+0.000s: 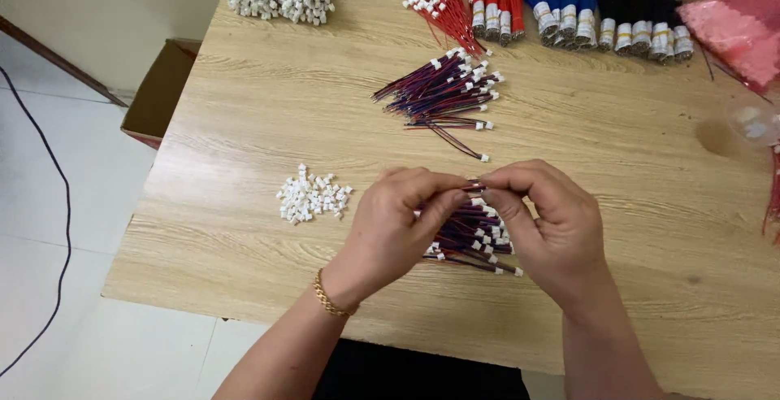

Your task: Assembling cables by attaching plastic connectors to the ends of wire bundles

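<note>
Wooden tabletop [244, 123] carries our work: our left hand [398, 225] and right hand [548, 225] pinch one wire end [474, 186] between fingertips, its bundle [471, 237] lying toward six o'clock.

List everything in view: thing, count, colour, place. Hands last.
Wooden table: one, light brown, fills the view.
Loose connector housings: small pile, white, left of the hands.
Wire pile: one, red and dark, table centre.
Wire pile under hands: one, red and dark.
Banded wire bundles: several, red, blue, black, far edge.
Cardboard box: one, brown, on the floor.
Left hand: pinches a wire end.
Right hand: pinches the same wire end.
</note>
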